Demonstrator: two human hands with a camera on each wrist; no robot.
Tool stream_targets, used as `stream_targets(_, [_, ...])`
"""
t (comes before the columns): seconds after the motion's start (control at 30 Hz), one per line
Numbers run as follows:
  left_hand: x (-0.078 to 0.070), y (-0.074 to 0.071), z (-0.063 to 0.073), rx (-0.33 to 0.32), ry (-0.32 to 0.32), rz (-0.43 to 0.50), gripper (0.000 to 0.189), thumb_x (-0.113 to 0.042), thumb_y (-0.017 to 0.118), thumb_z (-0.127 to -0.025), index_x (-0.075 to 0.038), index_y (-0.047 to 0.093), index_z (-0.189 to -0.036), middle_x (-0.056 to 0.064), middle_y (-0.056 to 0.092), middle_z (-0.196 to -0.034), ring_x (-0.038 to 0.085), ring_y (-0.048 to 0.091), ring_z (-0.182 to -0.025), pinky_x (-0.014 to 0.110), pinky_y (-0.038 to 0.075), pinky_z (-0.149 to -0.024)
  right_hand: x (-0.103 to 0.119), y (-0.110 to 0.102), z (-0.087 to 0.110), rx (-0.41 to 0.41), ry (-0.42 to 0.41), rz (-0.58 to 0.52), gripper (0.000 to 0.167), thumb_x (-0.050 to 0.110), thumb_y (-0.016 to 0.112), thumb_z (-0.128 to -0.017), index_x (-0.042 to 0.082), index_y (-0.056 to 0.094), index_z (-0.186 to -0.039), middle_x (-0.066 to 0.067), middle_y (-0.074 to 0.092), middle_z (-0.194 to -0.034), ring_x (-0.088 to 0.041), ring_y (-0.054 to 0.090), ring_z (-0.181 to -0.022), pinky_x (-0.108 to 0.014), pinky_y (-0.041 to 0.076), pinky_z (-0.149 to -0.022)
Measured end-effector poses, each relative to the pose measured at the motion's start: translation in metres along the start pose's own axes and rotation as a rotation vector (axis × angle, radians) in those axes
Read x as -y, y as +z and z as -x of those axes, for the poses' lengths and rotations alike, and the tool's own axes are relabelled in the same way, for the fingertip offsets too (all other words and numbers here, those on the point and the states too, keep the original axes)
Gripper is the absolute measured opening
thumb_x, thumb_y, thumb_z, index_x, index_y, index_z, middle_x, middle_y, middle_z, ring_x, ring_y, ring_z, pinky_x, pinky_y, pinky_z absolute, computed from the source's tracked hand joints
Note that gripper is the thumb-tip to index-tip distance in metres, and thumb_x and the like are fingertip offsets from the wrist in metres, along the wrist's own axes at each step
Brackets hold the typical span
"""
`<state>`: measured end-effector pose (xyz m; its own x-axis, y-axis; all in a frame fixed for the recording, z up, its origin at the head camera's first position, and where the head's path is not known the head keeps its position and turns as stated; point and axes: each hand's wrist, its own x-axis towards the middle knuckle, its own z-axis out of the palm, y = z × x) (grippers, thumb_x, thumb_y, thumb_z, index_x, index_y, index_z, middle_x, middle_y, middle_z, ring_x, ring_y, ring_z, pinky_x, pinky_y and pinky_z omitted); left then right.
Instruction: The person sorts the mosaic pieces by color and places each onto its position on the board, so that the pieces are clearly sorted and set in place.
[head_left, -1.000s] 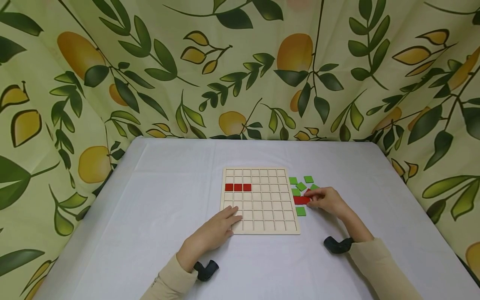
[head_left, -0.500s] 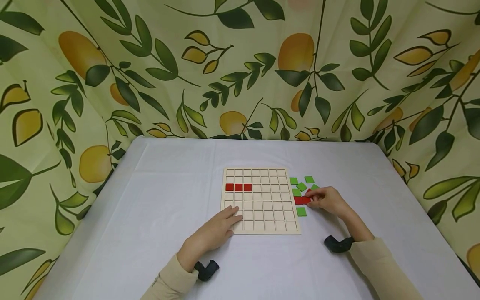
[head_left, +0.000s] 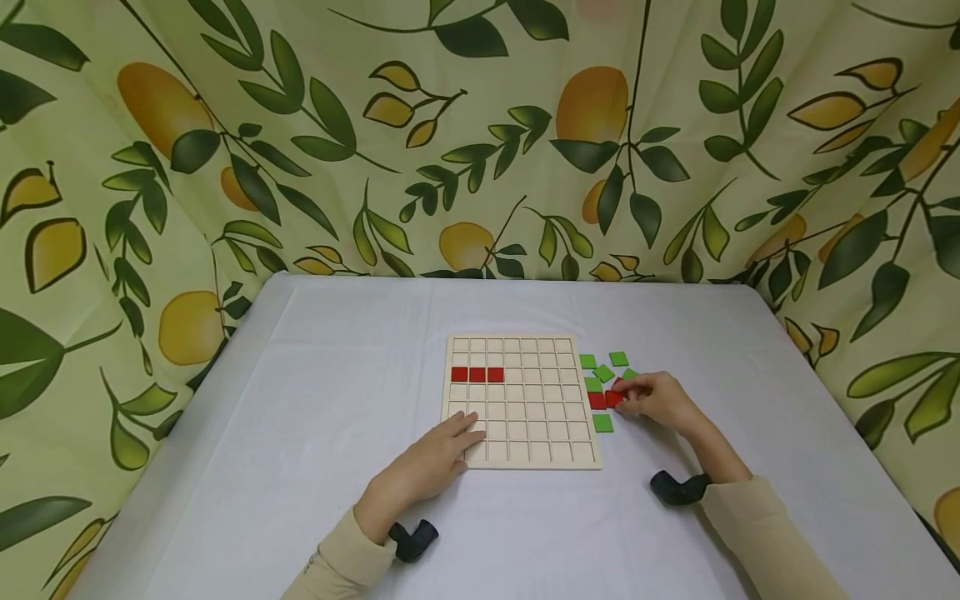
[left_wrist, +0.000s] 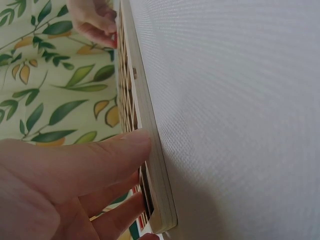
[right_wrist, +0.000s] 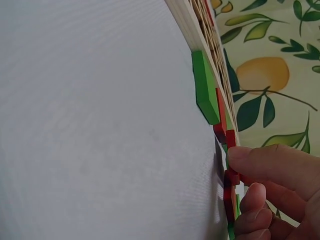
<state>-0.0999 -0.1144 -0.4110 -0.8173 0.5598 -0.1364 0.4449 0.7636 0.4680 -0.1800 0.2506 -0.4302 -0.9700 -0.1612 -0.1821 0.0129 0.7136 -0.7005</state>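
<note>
My left hand [head_left: 426, 457] rests on the near left corner of a pale wooden grid board [head_left: 536, 409], fingers extended over the cells. In the left wrist view its thumb [left_wrist: 117, 152] lies against the board's edge. Three red square tiles [head_left: 477, 375] sit side by side in one row of the board. Right of the board, my right hand [head_left: 658, 402] pinches a red tile [head_left: 613, 399] between thumb and fingers. That tile [right_wrist: 231, 141] stands slightly above its neighbours in the right wrist view. Another red tile [head_left: 596, 401] lies against the board's right edge.
Several loose green tiles [head_left: 618, 359] lie along the board's right side, with one green tile [head_left: 603, 423] nearer me. Part of another red tile shows behind my right fingertips. A white cloth covers the table [head_left: 337, 358]; a patterned curtain [head_left: 480, 150] hangs behind.
The red tile in my right hand has come slightly apart from the red tile beside it and is now tilted. My left hand and the board stay put.
</note>
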Motion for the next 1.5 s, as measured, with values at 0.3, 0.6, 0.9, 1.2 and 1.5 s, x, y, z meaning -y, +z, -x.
stream_targets(0.3, [-0.002,-0.001,0.001,0.005,-0.008,-0.006,0.044,-0.004,0.06,-0.092,-0.003,0.053,-0.135,0.016,0.04,-0.153,0.036,0.035,-0.144,0.049,0.035,-0.118,0.004,0.0,-0.001,-0.01,-0.018,-0.012,0.029,0.005,0.073,-0.079,-0.007,0.069,-0.105,0.0,0.047,-0.069,-0.009,0.042,-0.065,-0.018,0.033,-0.052])
stream_targets(0.6, [-0.002,-0.001,0.0,0.008,-0.011,0.005,0.044,-0.004,0.06,-0.092,-0.003,0.054,-0.135,0.016,0.04,-0.153,0.036,0.035,-0.144,0.05,0.035,-0.118,0.008,0.002,-0.002,0.003,-0.044,-0.041,0.03,0.006,0.073,-0.08,-0.008,0.068,-0.107,0.0,0.046,-0.069,-0.008,0.042,-0.063,-0.018,0.034,-0.051])
stream_targets(0.9, [-0.002,-0.001,0.0,0.011,-0.017,0.017,0.044,-0.004,0.06,-0.092,-0.003,0.053,-0.135,0.016,0.04,-0.153,0.036,0.035,-0.144,0.05,0.035,-0.118,0.013,0.006,-0.004,-0.009,-0.06,-0.047,0.031,0.006,0.075,-0.079,-0.009,0.068,-0.106,0.0,0.048,-0.07,-0.006,0.041,-0.062,-0.017,0.034,-0.051])
stream_targets(1.2, [-0.002,-0.001,0.0,0.003,-0.007,0.015,0.043,-0.004,0.06,-0.092,-0.003,0.054,-0.135,0.017,0.04,-0.152,0.037,0.035,-0.144,0.051,0.035,-0.117,0.02,0.008,-0.006,-0.014,-0.066,-0.041,0.03,0.005,0.074,-0.08,-0.008,0.068,-0.106,-0.001,0.05,-0.071,-0.007,0.042,-0.063,-0.017,0.034,-0.051])
stream_targets(1.5, [-0.001,0.0,0.0,-0.004,-0.006,0.007,0.043,-0.004,0.061,-0.092,-0.003,0.054,-0.134,0.016,0.041,-0.152,0.037,0.036,-0.144,0.05,0.036,-0.117,0.025,0.009,-0.009,-0.015,-0.07,-0.047,0.029,0.005,0.074,-0.081,-0.008,0.068,-0.106,-0.002,0.05,-0.072,-0.009,0.043,-0.065,-0.017,0.035,-0.051])
